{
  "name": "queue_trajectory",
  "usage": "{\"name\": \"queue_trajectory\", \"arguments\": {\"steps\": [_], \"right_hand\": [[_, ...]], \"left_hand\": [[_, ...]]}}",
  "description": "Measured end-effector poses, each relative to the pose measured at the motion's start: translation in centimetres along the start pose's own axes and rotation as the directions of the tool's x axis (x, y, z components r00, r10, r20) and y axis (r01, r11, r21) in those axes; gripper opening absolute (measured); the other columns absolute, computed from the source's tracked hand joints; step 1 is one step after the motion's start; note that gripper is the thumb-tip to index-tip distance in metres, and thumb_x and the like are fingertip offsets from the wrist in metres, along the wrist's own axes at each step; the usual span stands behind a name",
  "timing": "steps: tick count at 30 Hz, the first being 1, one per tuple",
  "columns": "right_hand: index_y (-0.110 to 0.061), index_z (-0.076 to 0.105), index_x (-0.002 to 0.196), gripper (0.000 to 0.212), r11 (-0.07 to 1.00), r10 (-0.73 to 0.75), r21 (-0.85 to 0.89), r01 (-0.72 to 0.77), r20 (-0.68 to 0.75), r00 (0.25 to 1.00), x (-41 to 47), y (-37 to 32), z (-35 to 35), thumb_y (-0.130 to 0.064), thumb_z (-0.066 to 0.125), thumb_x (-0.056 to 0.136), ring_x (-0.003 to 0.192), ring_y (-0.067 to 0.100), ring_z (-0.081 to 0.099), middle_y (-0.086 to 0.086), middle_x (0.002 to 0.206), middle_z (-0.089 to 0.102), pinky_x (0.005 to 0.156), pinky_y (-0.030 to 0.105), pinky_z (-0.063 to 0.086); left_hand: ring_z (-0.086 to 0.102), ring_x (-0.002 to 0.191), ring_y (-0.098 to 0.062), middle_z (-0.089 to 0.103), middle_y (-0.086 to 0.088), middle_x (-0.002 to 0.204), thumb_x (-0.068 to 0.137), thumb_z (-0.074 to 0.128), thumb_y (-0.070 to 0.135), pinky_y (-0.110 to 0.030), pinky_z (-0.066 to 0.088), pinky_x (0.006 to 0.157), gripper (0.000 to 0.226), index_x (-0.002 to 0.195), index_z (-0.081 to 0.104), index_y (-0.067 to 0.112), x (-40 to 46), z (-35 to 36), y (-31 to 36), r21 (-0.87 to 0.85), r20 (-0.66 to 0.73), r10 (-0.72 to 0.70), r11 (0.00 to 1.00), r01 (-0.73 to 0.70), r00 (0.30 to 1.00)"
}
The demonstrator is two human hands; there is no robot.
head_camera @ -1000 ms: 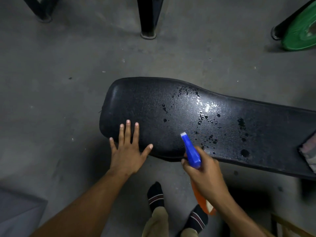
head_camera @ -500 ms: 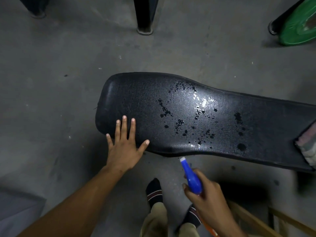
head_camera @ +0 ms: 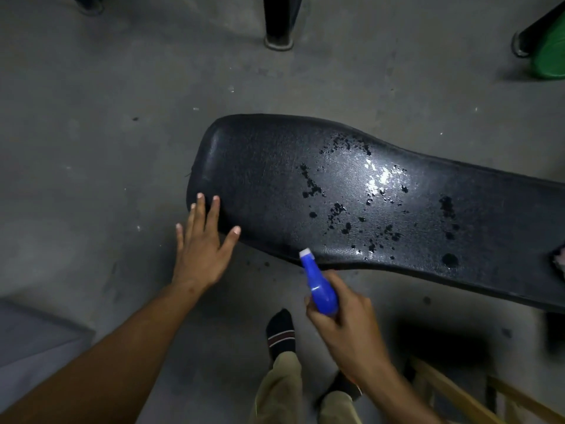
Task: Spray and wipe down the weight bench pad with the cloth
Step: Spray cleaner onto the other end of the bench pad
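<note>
The black weight bench pad [head_camera: 263, 166] stretches from the centre to the right edge, its middle speckled with wet droplets and a shiny patch. My left hand [head_camera: 201, 249] lies flat with fingers spread at the pad's near left corner, fingertips on its edge. My right hand [head_camera: 345, 328] grips a spray bottle with a blue head [head_camera: 318, 286]; its white nozzle points at the pad's near edge. A bit of the cloth [head_camera: 559, 261] shows on the pad at the far right edge of view.
Grey concrete floor surrounds the bench. A black frame post [head_camera: 279, 22] stands behind the pad, a green weight plate [head_camera: 550, 56] at the top right. Wooden slats [head_camera: 458, 393] sit at the lower right. My socked feet [head_camera: 279, 332] stand below the pad.
The right hand pulled the bottle back off the pad toward me, then stayed near the edge. More droplets appeared left of the shiny patch. The left hand slid slightly toward the pad's corner.
</note>
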State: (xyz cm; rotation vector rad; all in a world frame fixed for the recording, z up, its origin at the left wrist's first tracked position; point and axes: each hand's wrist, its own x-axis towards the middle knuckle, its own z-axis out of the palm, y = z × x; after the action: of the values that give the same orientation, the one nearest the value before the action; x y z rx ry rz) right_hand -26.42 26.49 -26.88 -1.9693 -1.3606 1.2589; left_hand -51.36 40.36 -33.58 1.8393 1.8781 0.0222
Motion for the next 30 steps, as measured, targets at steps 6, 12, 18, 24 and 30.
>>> {"name": "queue_trajectory", "arguments": {"steps": [6, 12, 18, 24, 30], "right_hand": [[-0.019, 0.063, 0.088, 0.017, 0.993, 0.087, 0.093, -0.07, -0.184, 0.979, 2.8, -0.7, -1.7, -0.014, 0.079, 0.084, 0.059, 0.023, 0.053, 0.005, 0.065, 0.062, 0.063, 0.036, 0.046], [-0.016, 0.061, 0.089, 0.017, 0.999, 0.009, 0.037, -0.003, -0.167, 0.986, 5.0, -1.8, -2.1, -0.019, 0.078, 0.087, 0.067, 0.031, 0.057, 0.004, 0.067, 0.062, 0.069, 0.046, 0.05], [-0.034, 0.055, 0.092, 0.019, 0.988, -0.154, -0.022, 0.154, -0.027, 0.988, 6.2, -4.3, -0.1, -0.033, 0.071, 0.081, 0.06, 0.013, 0.052, -0.005, 0.067, 0.059, 0.064, 0.034, 0.045], [-0.032, 0.056, 0.083, 0.021, 0.993, -0.103, 0.039, 0.109, -0.141, 0.985, 7.4, -5.5, 0.7, -0.027, 0.076, 0.088, 0.058, 0.014, 0.052, -0.008, 0.064, 0.06, 0.062, 0.028, 0.044], [-0.015, 0.066, 0.092, 0.013, 0.997, 0.019, 0.076, 0.004, -0.297, 0.955, 9.3, -5.1, -1.1, -0.022, 0.077, 0.088, 0.073, 0.033, 0.065, 0.007, 0.074, 0.07, 0.071, 0.039, 0.05]], "left_hand": [[-0.013, 0.156, -0.017, -0.02, 0.004, 0.168, 0.098, 0.037, 0.063, -0.053, -0.001, 0.125, 0.082, 0.161, -0.005, 0.032, -0.1, -0.3, 0.0, 0.033, 0.033, 0.016, 0.999, -0.018, 0.999], [-0.018, 0.154, -0.016, -0.026, 0.005, 0.166, 0.097, 0.036, 0.066, -0.05, -0.002, 0.125, 0.086, 0.16, -0.011, 0.033, -0.2, -0.4, -0.1, 0.054, 0.053, 0.036, 0.998, -0.039, 0.998], [-0.017, 0.155, -0.017, -0.025, 0.003, 0.167, 0.095, 0.039, 0.066, -0.052, 0.003, 0.125, 0.089, 0.16, -0.011, 0.032, -0.1, 0.0, -0.3, 0.056, 0.035, 0.04, 0.998, -0.042, 0.999], [-0.019, 0.154, -0.018, -0.028, 0.003, 0.166, 0.095, 0.039, 0.067, -0.05, 0.003, 0.125, 0.09, 0.159, -0.014, 0.032, -0.1, 0.0, -0.5, 0.077, 0.035, 0.052, 0.996, -0.054, 0.998], [-0.027, 0.152, -0.016, -0.036, 0.006, 0.162, 0.095, 0.034, 0.069, -0.045, -0.005, 0.122, 0.091, 0.157, -0.022, 0.034, -0.2, 0.0, -0.5, 0.083, 0.049, 0.064, 0.994, -0.068, 0.997]]}}
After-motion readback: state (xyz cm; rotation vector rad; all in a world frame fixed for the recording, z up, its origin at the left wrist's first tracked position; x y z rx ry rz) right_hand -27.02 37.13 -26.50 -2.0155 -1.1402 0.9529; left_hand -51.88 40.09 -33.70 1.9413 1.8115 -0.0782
